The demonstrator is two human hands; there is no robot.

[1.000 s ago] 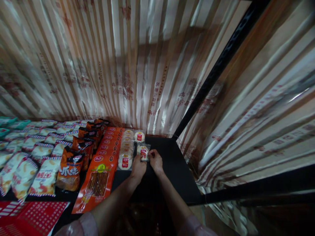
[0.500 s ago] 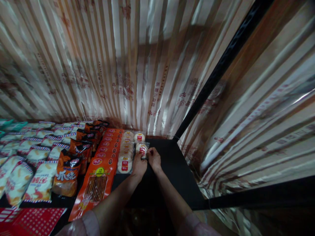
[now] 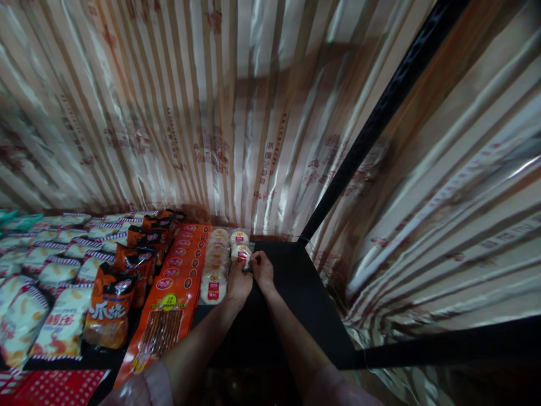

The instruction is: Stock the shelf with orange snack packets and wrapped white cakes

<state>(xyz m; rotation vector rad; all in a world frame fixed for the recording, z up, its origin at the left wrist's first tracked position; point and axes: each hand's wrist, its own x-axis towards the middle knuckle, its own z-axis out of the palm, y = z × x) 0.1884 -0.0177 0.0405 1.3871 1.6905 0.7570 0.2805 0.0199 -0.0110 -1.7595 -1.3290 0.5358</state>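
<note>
Left hand and right hand pinch the pack at its near edge, likely to keep it straight, behind it another pack just beyond the grip, a row of packs leftward

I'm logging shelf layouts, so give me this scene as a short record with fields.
Left hand: holds the near edge of a clear snack packet
Right hand: at that packet's right edge; grip unclear
Left of that packet: row of similar packets, then flat orange packs
Surface: black shelf
Near left: red basket
Behind: pleated sheet
</note>
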